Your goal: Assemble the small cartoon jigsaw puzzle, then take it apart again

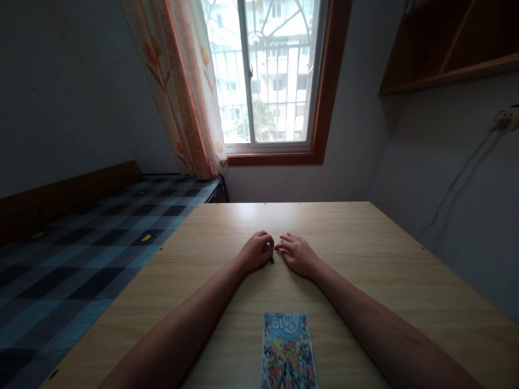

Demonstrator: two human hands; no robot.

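Observation:
My left hand (pixel 256 252) rests on the wooden table (pixel 348 237) with its fingers curled round a small thing. Only a pale and dark bit of that thing shows between thumb and fingers, too little to name. A small dark piece (pixel 272 261) shows just below the left hand, by the tabletop. Close on the right is my right hand (pixel 298 254), its fingers stretched out and a little apart. Its fingertips point at the left hand, nearly touching it. Nearer to me lies a colourful booklet or card (pixel 288 351) printed with "BLUEY" and many cartoon figures.
A bed with a checked cover (pixel 121 232) runs along the table's left side. Behind the table are a barred window (pixel 279 81) and a flowered curtain (pixel 182 86). On the right, a wall shelf (pixel 450 75) hangs above a cable (pixel 458 178) from a socket.

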